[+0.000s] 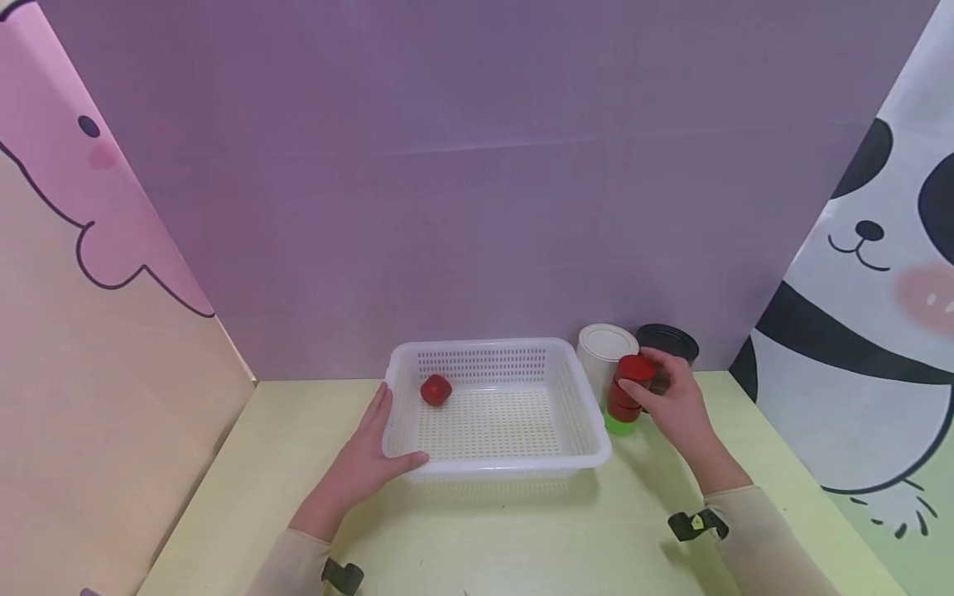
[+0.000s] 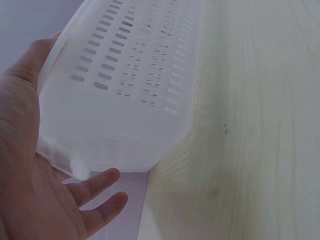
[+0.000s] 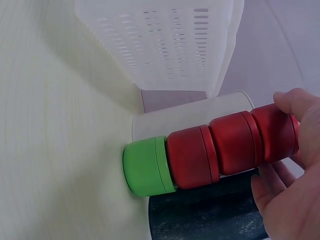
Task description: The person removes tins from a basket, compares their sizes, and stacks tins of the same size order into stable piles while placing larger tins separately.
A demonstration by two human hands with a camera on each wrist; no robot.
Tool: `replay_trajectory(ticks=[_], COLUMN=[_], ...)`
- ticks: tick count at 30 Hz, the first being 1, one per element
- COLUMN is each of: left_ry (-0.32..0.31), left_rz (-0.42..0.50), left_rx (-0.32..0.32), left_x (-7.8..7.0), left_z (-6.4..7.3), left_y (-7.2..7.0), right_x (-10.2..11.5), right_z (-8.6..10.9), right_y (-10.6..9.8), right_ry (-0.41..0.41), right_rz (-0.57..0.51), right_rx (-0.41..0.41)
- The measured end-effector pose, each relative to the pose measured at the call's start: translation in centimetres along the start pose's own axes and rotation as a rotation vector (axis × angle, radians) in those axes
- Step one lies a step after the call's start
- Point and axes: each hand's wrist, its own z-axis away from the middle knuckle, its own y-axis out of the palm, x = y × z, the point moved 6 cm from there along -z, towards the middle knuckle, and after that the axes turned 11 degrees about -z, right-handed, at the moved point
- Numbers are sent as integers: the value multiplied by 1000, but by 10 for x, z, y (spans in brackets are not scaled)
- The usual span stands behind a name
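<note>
A white perforated plastic basket point(image 1: 495, 463) stands in the middle of the table. My left hand point(image 1: 365, 459) rests against its near left corner, fingers fairly straight along the side and thumb on the front rim. Inside the basket, toward the back left, lies a small red rounded object point(image 1: 436, 390). To the basket's right rises a stack of small lidded jars: a green jar point(image 3: 145, 167) at the bottom and three red ones above. My right hand point(image 1: 674, 406) pinches the top red jar point(image 3: 272, 132) between thumb and fingers. That jar still meets the one beneath it.
Behind the stack stand a white canister point(image 1: 607, 341) and, to its right, a black canister point(image 1: 667, 338), both close to the purple back wall point(image 1: 477, 207). Printed panels flank the pale wooden table point(image 1: 477, 546) on both sides.
</note>
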Motion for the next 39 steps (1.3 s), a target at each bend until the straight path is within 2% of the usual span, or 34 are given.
replay_trajectory(ticks=[6, 10, 14, 21, 26, 29, 32, 35, 39], left_ry=[-3, -9, -10, -16, -18, -12, -10, -11, -11], left_rz=[-5, -6, 3, 9, 12, 8, 5, 6, 9], left_rx=[2, 2, 5, 9, 9, 9, 7, 8, 5], left_x=[1, 0, -3, -4, -3, -4, -4, -4, -4], left_z=[-1, 0, 1, 1, 0, 1, 1, 2, 1], left_y=[1, 0, -2, -3, -2, -3, -3, -3, -2], right_x=[5, 11, 19, 35, 52, 62, 70, 80, 94], right_z=[2, 2, 3, 6, 8, 7, 4, -2, -7], right_y=[-2, -2, -1, 3, 11, 20, 33, 51, 78], right_ry=[-26, -80, -122, -148, -212, -258, -301, -324, -294], right_rz=[31, 48, 33, 21, -4, -11, 9, 7, 25], right_rx=[-45, -88, -121, -165, -165, -129, -53, 56, 232])
